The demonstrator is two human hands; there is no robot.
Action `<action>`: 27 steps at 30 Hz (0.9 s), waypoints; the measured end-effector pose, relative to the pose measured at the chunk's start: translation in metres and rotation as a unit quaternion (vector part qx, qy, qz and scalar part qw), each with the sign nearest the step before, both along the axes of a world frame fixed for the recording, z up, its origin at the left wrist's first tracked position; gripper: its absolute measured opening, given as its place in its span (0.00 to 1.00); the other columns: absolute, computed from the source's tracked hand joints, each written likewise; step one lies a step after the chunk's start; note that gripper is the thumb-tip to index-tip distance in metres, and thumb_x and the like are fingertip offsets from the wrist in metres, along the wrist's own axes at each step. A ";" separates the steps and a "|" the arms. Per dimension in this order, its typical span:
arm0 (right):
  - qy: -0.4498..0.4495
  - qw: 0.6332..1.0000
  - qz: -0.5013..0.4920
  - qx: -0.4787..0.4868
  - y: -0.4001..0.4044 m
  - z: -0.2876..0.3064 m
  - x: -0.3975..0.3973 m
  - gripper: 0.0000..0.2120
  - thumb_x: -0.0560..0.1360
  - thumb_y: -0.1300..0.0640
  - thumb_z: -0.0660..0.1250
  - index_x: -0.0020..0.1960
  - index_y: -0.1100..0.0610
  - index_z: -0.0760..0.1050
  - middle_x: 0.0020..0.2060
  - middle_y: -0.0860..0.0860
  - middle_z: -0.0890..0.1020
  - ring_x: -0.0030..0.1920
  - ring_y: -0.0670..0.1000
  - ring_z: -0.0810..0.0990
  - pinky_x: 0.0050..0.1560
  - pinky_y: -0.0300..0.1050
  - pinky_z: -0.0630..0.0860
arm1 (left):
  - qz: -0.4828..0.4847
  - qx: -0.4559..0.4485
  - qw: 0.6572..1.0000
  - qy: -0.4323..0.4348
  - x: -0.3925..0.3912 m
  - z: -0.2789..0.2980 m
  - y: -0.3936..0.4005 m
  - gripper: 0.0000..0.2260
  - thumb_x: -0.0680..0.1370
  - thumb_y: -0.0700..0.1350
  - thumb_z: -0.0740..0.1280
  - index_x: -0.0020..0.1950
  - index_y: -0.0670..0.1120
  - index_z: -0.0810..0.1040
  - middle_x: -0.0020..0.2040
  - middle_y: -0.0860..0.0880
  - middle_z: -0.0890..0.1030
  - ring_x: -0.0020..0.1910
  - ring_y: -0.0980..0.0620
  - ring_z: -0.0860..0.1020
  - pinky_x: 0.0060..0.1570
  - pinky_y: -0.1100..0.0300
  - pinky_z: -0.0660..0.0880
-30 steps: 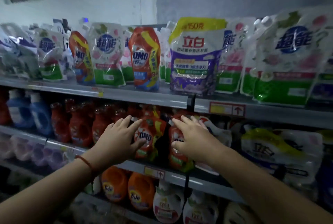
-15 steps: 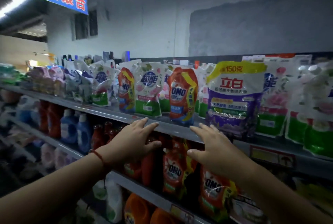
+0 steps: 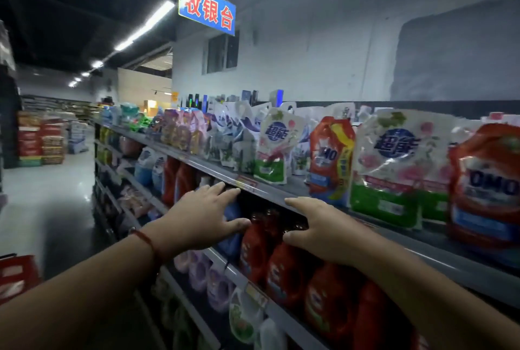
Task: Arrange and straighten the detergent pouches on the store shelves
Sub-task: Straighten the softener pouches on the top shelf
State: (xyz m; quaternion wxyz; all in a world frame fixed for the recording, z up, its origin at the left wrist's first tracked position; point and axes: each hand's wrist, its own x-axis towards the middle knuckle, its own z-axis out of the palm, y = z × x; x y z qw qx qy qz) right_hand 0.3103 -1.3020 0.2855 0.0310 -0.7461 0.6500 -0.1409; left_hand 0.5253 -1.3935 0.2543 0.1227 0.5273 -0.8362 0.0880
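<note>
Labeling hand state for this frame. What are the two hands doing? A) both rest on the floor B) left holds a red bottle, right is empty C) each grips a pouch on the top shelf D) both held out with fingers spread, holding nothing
D: the left hand and the right hand are held out in front of the shelf edge with fingers spread, below the pouches, and grip nothing.

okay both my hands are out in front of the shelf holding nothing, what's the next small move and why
Probably lift both hands to the top shelf and square up the slim red OMO pouch, which looks turned askew beside the white and green pouch. Your left hand and right hand are open, level with the bottles below.
</note>
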 end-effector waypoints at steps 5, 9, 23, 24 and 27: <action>-0.020 0.999 0.033 -0.026 -0.097 -0.002 0.061 0.33 0.77 0.44 0.67 0.78 0.46 0.57 0.76 0.45 0.61 0.76 0.49 0.59 0.75 0.47 0.59 | 0.049 -0.006 0.999 -0.015 0.070 0.005 -0.080 0.37 0.77 0.71 0.54 0.81 0.55 0.51 0.81 0.47 0.54 0.79 0.48 0.56 0.75 0.51 0.59; -0.025 0.998 0.046 -0.027 -0.161 -0.007 0.091 0.32 0.77 0.45 0.67 0.77 0.48 0.60 0.75 0.47 0.64 0.75 0.50 0.61 0.74 0.49 0.60 | 0.064 0.013 0.998 -0.009 0.101 0.006 -0.129 0.36 0.78 0.70 0.54 0.81 0.55 0.52 0.82 0.47 0.54 0.80 0.48 0.55 0.76 0.52 0.57; -0.052 0.991 0.110 -0.051 -0.420 -0.018 0.149 0.36 0.77 0.43 0.65 0.79 0.46 0.52 0.78 0.48 0.56 0.77 0.52 0.54 0.76 0.51 0.57 | 0.136 0.001 0.990 -0.026 0.153 0.003 -0.340 0.35 0.79 0.69 0.54 0.82 0.56 0.51 0.82 0.49 0.52 0.80 0.49 0.54 0.76 0.53 0.55; -0.045 0.992 0.112 -0.046 -0.438 -0.017 0.152 0.36 0.77 0.42 0.65 0.79 0.45 0.51 0.79 0.48 0.53 0.78 0.53 0.52 0.76 0.52 0.55 | 0.142 0.003 0.989 -0.029 0.155 0.007 -0.355 0.35 0.79 0.69 0.54 0.81 0.56 0.51 0.82 0.49 0.52 0.80 0.49 0.54 0.76 0.52 0.55; -0.052 0.990 0.130 -0.032 -0.500 -0.016 0.168 0.37 0.77 0.40 0.65 0.79 0.43 0.50 0.79 0.48 0.51 0.79 0.53 0.50 0.77 0.54 0.53 | 0.168 -0.004 0.985 -0.030 0.168 0.013 -0.406 0.34 0.79 0.69 0.54 0.81 0.57 0.51 0.82 0.49 0.53 0.80 0.48 0.54 0.76 0.51 0.56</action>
